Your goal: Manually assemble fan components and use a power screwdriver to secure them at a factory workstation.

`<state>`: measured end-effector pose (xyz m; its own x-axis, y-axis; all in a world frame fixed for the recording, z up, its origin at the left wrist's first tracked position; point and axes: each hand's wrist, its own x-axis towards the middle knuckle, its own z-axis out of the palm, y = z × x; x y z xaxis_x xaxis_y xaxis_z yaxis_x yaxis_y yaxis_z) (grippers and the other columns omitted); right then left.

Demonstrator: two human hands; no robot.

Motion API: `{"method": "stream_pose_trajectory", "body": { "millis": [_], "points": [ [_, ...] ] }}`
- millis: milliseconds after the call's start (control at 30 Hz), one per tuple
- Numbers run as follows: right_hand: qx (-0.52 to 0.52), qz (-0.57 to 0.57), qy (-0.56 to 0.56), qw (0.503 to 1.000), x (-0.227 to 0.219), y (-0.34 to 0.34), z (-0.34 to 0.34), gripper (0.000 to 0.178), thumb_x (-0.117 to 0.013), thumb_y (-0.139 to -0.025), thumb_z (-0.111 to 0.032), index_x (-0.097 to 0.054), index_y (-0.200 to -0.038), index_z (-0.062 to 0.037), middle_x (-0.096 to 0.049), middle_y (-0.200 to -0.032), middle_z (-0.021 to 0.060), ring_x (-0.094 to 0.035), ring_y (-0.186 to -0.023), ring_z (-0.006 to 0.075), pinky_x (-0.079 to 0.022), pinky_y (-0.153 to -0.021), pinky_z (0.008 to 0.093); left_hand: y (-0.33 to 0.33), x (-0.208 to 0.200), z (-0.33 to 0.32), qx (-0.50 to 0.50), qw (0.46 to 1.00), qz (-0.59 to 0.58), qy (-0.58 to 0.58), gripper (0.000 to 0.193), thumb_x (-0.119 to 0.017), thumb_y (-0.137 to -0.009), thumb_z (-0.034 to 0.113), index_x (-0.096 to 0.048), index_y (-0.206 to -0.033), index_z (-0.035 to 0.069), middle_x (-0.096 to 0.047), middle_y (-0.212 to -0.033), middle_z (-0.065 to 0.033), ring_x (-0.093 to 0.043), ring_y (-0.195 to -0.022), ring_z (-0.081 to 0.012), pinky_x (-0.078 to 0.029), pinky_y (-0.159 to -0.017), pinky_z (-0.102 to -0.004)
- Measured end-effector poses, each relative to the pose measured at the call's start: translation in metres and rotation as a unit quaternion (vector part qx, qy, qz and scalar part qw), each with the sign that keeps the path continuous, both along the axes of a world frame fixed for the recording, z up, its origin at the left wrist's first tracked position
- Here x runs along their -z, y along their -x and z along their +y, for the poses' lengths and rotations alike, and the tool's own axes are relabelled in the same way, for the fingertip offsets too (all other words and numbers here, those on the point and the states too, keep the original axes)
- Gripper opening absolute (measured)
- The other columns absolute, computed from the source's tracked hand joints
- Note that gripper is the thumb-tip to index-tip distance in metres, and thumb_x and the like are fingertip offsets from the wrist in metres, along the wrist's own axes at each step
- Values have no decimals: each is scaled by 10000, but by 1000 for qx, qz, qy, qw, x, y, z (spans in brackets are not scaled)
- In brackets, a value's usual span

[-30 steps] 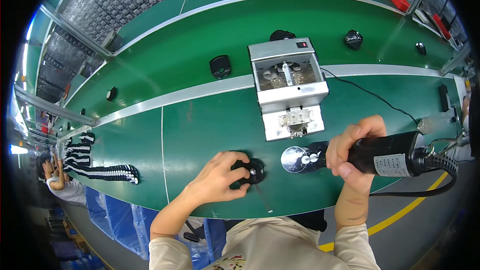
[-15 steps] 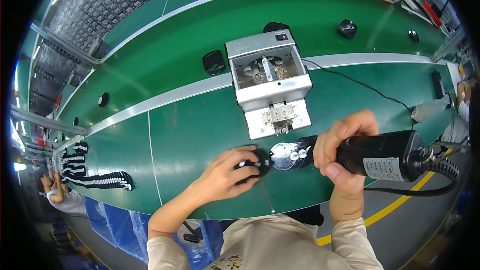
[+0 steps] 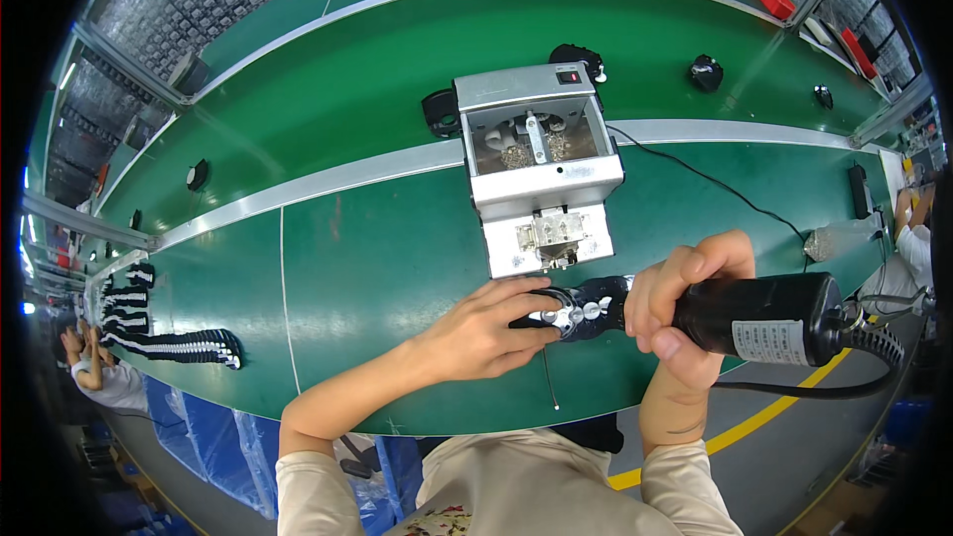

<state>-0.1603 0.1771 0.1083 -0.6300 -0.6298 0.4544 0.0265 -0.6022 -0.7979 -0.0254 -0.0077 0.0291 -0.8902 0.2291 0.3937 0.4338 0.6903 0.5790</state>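
My left hand (image 3: pixel 493 331) is closed around a small black rounded part, mostly hidden under its fingers. It presses against a black piece with silver and white round details (image 3: pixel 586 314), lying on the bench in front of the machine. My right hand (image 3: pixel 685 298) grips a black electric screwdriver (image 3: pixel 759 318) by its front end, beside that piece. The screwdriver's tip is hidden behind the fingers. A grey box-shaped screw feeder (image 3: pixel 541 184) with loose screws in its open hopper stands just beyond both hands.
A green conveyor belt (image 3: pixel 347 79) runs behind the bench, carrying several black parts, one of them a dark rounded one (image 3: pixel 706 73). Rows of black-and-white parts (image 3: pixel 174 345) lie at the far left. A thick cable (image 3: pixel 874 367) hangs from the screwdriver. Other people sit at both ends.
My left hand has moved right, bringing the black rounded part up against the piece with silver details. My right hand stays almost in place with the screwdriver. The view has shifted slightly.
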Motion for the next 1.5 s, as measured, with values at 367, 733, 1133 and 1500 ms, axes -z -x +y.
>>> {"method": "stream_pose_trajectory", "body": {
  "millis": [367,733,1133,1500],
  "points": [
    [3,18,43,999,5,6,-6,501,-700,-669,30,-428,-1087,-18,-521,-682,90,-524,-555,157,-473,-554,273,3,-6,3,6,998,-51,21,240,-753,-738,91,-715,-973,123,-553,-1168,-68,-523,-1234,-325,-492,-963,-448],
    [-1,10,43,999,4,4,-9,494,-702,-678,29,-424,-1084,-22,-515,-674,87,-506,-536,151,-466,-529,278,6,15,4,-1,1000,-10,-12,215,-772,-756,189,-723,-960,144,-558,-1152,-61,-548,-1193,-309,-497,-932,-441],
    [10,10,51,999,5,5,-15,484,-712,-716,8,-415,-1095,-33,-515,-671,69,-499,-508,135,-475,-508,286,3,15,8,-10,1000,8,-9,235,-768,-735,187,-737,-966,161,-587,-1161,-47,-553,-1163,-270,-474,-890,-418],
    [10,4,49,999,6,4,-18,481,-706,-712,13,-418,-1095,-32,-511,-671,63,-496,-498,135,-471,-486,283,0,19,8,-15,999,6,-32,203,-779,-742,196,-742,-937,151,-602,-1158,-45,-565,-1152,-268,-461,-893,-406]
  ]
}}
